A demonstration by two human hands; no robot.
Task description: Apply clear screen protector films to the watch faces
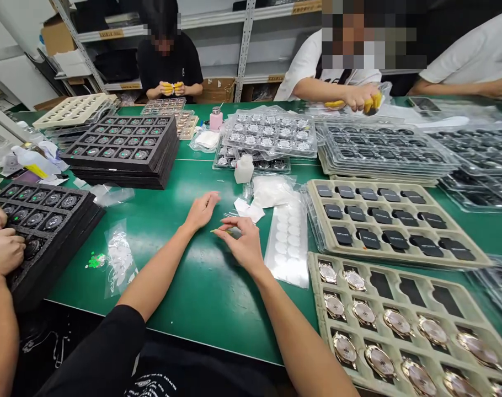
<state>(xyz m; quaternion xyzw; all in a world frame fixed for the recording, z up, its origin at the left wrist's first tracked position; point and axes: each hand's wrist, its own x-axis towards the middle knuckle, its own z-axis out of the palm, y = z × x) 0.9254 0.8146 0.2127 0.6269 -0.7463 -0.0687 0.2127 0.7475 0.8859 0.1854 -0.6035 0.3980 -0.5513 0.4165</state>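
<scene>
My left hand [202, 210] is over the green table, its fingers stretched forward and nothing visible in them. Beside it on the right, my right hand [246, 242] pinches a small thin yellow piece [213, 231] between thumb and fingertips; its exact kind is too small to tell. Just beyond the right hand lie white paper scraps [250, 210] and a bag of white material [271, 190]. A clear sheet of round white pads [287, 237] is to its right. The beige tray [322, 315] at lower right carries gold-rimmed watches [363, 312], backs up.
Another beige tray [313, 193] holds black cards. Black foam trays [162, 154] of watches are stacked at left, where a co-worker's hands [5, 248] touch one. A white bottle [244, 169], pink bottle [215, 119] and green stickers [96, 260] are on the table [201, 298]. Co-workers sit opposite.
</scene>
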